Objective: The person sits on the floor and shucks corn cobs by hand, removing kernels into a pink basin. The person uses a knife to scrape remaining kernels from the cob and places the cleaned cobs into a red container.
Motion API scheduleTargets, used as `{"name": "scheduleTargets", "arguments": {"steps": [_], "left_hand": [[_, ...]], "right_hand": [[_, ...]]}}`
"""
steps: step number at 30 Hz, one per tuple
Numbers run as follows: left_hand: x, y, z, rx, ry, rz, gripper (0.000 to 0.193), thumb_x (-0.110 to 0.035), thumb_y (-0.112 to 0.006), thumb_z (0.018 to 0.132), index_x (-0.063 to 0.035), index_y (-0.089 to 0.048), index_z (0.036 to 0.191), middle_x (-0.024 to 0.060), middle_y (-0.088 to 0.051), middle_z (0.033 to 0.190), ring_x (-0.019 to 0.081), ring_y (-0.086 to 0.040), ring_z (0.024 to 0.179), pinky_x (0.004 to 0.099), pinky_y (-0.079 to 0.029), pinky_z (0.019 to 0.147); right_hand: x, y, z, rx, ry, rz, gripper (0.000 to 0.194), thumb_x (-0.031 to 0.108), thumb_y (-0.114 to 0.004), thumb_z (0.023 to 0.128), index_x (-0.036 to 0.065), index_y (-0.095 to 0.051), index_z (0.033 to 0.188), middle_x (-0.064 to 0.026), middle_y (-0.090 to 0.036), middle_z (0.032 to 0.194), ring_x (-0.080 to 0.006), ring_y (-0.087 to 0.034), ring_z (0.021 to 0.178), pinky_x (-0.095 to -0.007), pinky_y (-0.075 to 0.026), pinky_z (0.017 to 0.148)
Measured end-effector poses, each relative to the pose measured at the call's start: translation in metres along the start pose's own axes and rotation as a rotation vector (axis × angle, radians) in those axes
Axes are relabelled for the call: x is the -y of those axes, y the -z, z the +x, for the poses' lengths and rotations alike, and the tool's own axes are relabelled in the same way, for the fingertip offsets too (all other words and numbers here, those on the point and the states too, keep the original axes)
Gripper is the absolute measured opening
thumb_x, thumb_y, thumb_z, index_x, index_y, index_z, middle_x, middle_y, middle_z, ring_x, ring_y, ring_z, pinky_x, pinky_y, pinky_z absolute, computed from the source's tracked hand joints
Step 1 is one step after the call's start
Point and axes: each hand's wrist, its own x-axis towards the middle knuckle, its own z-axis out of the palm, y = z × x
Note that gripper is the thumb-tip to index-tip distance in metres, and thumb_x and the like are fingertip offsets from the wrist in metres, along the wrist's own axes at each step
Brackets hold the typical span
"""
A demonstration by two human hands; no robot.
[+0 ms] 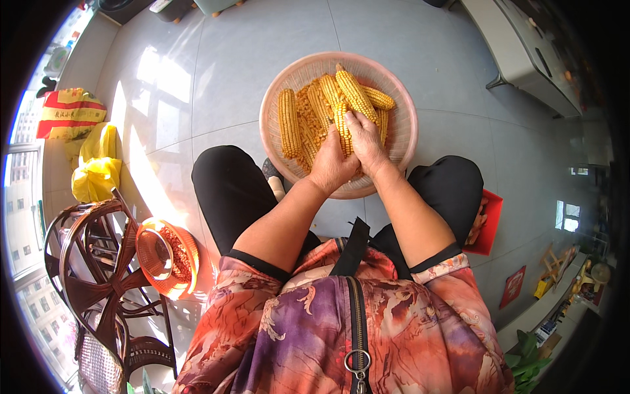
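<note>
Both of my hands are over a round pink plastic basket (412,133) between my knees. My left hand (333,160) and my right hand (365,140) are closed around an ear of dried yellow corn (343,123), which points away from me. Several more ears lie in the basket, among them one at the left (289,123) and a longer one (353,91) just beyond my right hand. Loose corn kernels (306,111) lie under and between the ears. The palms and the lower end of the held ear are partly hidden.
On the left stand an orange plastic basket (196,261) with reddish contents, a dark rattan chair (110,290) and yellow bags (98,172). A red box (493,226) sits beside my right knee. A white piece of furniture (521,54) stands at the upper right.
</note>
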Motion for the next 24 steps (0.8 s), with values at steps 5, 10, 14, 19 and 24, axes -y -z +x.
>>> {"name": "scheduleTargets", "arguments": {"steps": [5, 10, 14, 19, 24], "left_hand": [[0.003, 0.0, -0.006, -0.039, -0.004, 0.061, 0.075, -0.027, -0.071, 0.084, 0.0114, -0.034, 0.137, 0.0318, -0.065, 0.101, 0.0432, -0.067, 0.095, 0.0444, -0.054, 0.081], [-0.002, 0.001, -0.002, 0.064, 0.063, 0.057, 0.081, -0.022, -0.068, 0.086, 0.0142, -0.021, 0.141, 0.0313, -0.062, 0.109, 0.0432, -0.064, 0.101, 0.0433, -0.053, 0.085], [0.001, 0.001, -0.008, -0.001, 0.007, 0.017, 0.079, -0.028, -0.072, 0.085, 0.0083, -0.03, 0.141, 0.03, -0.065, 0.102, 0.0408, -0.067, 0.097, 0.0422, -0.054, 0.082], [-0.012, 0.007, -0.006, 0.095, 0.047, -0.155, 0.086, -0.019, -0.072, 0.086, 0.0122, -0.018, 0.144, 0.0199, -0.059, 0.12, 0.0263, -0.061, 0.106, 0.0334, -0.05, 0.092], [-0.005, 0.004, -0.01, 0.022, 0.042, 0.004, 0.071, -0.022, -0.075, 0.084, 0.0079, -0.037, 0.137, 0.0195, -0.067, 0.097, 0.0236, -0.068, 0.085, 0.0331, -0.055, 0.074]], "right_hand": [[0.007, -0.004, -0.003, -0.065, 0.104, -0.345, 0.044, 0.031, -0.046, 0.103, -0.006, -0.057, 0.126, -0.0183, -0.067, 0.113, -0.0252, -0.062, 0.105, -0.0356, -0.048, 0.093], [-0.012, 0.001, 0.009, -0.131, 0.14, -0.323, 0.045, 0.03, -0.045, 0.103, -0.007, -0.057, 0.127, -0.0192, -0.066, 0.115, -0.0266, -0.063, 0.107, -0.0351, -0.047, 0.096], [-0.013, -0.001, 0.009, -0.132, 0.145, -0.341, 0.043, 0.03, -0.045, 0.103, -0.006, -0.059, 0.124, -0.0182, -0.068, 0.112, -0.0251, -0.064, 0.104, -0.0353, -0.048, 0.095], [-0.005, 0.001, 0.008, -0.148, 0.106, -0.267, 0.042, 0.031, -0.045, 0.103, -0.004, -0.061, 0.121, -0.0157, -0.069, 0.108, -0.023, -0.066, 0.098, -0.035, -0.05, 0.092], [0.006, -0.001, 0.001, -0.034, -0.047, 0.046, 0.048, 0.04, -0.049, 0.101, -0.002, -0.062, 0.12, -0.018, -0.068, 0.107, -0.0238, -0.064, 0.101, -0.0349, -0.049, 0.093]]}}
